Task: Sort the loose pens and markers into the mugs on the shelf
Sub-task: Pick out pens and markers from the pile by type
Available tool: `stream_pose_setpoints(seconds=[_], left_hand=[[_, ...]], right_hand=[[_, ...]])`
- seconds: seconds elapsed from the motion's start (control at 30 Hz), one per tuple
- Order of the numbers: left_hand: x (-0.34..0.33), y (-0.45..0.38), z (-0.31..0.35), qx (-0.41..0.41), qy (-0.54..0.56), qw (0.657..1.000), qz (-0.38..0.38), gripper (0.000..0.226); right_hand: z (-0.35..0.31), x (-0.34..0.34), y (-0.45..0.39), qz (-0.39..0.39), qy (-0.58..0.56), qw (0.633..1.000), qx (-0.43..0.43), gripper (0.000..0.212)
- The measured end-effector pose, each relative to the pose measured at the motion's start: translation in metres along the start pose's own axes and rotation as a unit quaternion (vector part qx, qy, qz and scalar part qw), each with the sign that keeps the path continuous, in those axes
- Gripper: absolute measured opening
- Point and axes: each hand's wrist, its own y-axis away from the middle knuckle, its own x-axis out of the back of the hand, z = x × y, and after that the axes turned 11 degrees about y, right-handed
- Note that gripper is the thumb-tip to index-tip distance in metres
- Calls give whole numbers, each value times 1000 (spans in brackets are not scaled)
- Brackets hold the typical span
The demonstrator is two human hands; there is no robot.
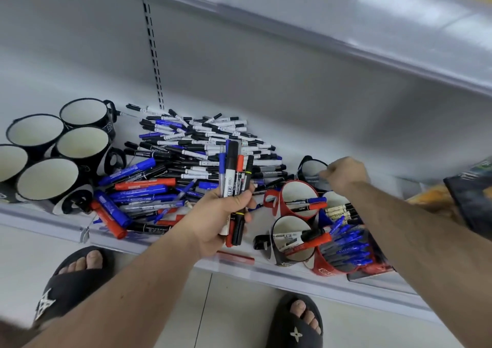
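Shelf (165,243) carries a big pen pile (191,158) mid-shelf, empty mugs (48,185) left, part-filled mugs (298,201) right. Left hand (226,214) – fingers wrapped round a marker bunch (234,171), upright. Right hand (346,173) over the back mug (311,167) – fingers curled, hold unclear.

Black sandals (72,286) on a pale floor (165,315); dark, blurred packaging, perhaps a book (471,195), lies far right.
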Motion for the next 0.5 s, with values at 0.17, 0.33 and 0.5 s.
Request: stream_pose_setpoints(seconds=[0.17, 0.33, 0.5], left_hand=[[-1, 12, 4, 38, 39, 997, -48, 21], [-4, 23, 2, 54, 21, 994, -89, 22], [-16, 32, 1, 56, -4, 993, -104, 16]], right_hand=[[-7, 22, 26, 66, -21, 997, 36, 47], [-46, 67, 98, -49, -322, 941, 89, 15], [-69, 74, 169, -218, -294, 912, 187, 28]])
